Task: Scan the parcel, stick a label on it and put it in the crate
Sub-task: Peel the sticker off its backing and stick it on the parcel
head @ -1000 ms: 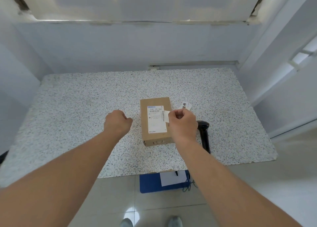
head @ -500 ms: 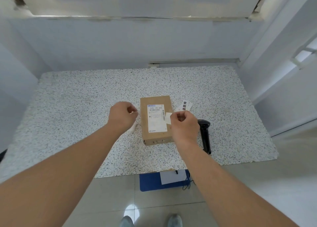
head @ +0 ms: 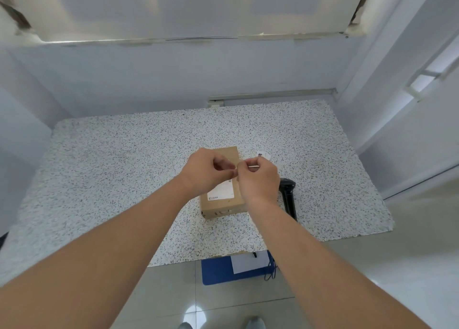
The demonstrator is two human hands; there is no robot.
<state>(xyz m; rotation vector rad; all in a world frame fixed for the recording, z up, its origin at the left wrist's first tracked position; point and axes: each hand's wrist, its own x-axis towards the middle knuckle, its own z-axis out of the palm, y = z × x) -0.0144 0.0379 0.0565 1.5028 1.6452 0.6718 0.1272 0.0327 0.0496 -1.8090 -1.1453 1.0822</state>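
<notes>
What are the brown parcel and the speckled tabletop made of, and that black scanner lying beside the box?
The parcel looks like matte brown corrugated cardboard, with a white paper label. The tabletop looks like terrazzo or speckled stone with dark flecks, though it could be laminate. The scanner appears to be black plastic with a slight sheen.
</notes>
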